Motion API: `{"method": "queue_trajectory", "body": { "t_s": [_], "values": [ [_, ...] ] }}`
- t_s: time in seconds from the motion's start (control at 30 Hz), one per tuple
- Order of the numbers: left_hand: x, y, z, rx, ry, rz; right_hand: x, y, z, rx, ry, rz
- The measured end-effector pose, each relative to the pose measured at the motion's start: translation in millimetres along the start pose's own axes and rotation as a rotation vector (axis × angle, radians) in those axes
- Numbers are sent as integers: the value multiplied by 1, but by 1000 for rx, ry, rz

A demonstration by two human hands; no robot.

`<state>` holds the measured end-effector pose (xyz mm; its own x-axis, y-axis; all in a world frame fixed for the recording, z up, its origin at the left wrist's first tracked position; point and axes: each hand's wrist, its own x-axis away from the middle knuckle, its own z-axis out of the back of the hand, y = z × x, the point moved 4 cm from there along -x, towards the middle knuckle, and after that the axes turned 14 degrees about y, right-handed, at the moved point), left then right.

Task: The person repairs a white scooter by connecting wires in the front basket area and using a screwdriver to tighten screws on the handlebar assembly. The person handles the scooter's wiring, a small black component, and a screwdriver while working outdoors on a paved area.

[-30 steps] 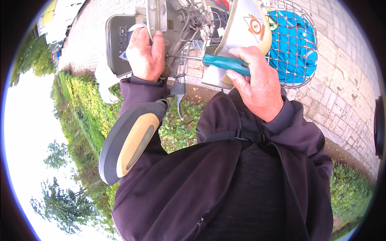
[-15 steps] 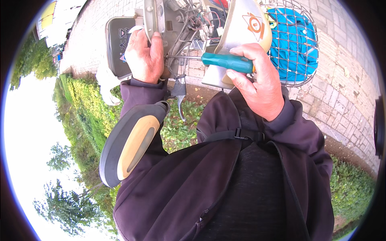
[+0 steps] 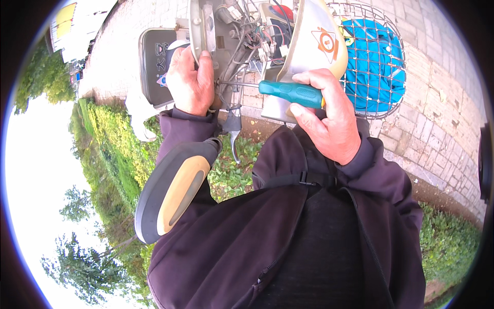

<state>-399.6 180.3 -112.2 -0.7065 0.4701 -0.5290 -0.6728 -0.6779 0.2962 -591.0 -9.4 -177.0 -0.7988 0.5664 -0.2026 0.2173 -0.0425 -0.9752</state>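
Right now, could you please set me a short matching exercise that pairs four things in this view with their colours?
Things:
1. screwdriver handle in the right hand
2. wire basket
3. bag in the basket
4. panel that the left hand grips

Colours:
A. bright blue
B. grey metal
C. white
D. teal

Pairs: 1-D, 2-C, 3-A, 4-B

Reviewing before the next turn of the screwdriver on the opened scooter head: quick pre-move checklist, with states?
1. Right hand wrapped firmly around the teal screwdriver handle: ok.
2. Screwdriver shaft reaches into the open housing: ok.
3. Tip seated in a screw: cannot tell, hidden among parts.
4. Left hand steadies the grey housing edge: ok.
5. Loose wires kept away from the shaft: not ok, they hang close around it.
6. Cream front cover secured: cannot tell.
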Motion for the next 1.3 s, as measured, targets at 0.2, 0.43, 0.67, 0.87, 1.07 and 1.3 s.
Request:
{"method": "queue_trajectory", "body": {
  "t_s": [0.2,0.43,0.67,0.87,1.07,1.3],
  "values": [
    [1,0,0,25,27,-36,-1,2,4,53,-119,-193],
    [1,-2,0,32,45,-20,2,-6,-2,-39,-21,-13],
    [-1,-1,2,37,33,-21,-1,-3,-2,92,-40,6],
    [-1,-7,4,21,52,-31,-4,-7,-6,-60,-6,-27],
    [-2,-12,6,48,58,-21,-8,-9,-5,29,-14,-88],
    [-3,-21,12,81,47,-13,-12,-12,-8,38,17,-38]
  ]
}}
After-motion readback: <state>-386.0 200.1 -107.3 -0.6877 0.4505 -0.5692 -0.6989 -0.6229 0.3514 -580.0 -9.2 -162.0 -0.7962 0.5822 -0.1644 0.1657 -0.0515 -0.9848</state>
